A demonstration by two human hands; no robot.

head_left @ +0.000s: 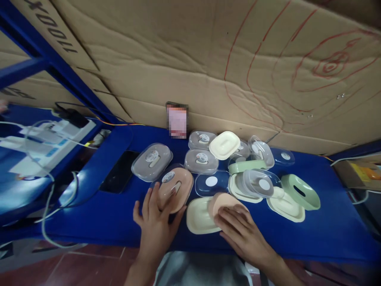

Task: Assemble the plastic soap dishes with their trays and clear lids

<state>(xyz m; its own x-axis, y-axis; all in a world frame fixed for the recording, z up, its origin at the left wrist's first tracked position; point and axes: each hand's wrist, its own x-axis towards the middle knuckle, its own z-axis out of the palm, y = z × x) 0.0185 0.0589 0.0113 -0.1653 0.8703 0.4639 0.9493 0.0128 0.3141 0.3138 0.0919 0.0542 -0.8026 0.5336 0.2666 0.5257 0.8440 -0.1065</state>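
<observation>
Fingers spread, my left hand (156, 216) rests on the near edge of a peach soap dish (183, 180), which has a small label and a clear lid around it. My right hand (238, 224) is curled over a peach oval piece (222, 200), gripping it from the near side. That piece overlaps the right end of a shallow cream tray (198, 216). A clear lid (204, 183) with a white round label lies just behind the tray. To the right are a green oval ring (309, 194) with a slot and another cream tray (287, 208).
Lidded grey soap dishes (153, 159) and a raised cream tray (224, 145) sit farther back on the blue table (327, 230). A dark phone (119, 172) lies left, near a power strip (59, 147) with cables. A phone with a blurred screen (177, 121) leans against cardboard (166, 51).
</observation>
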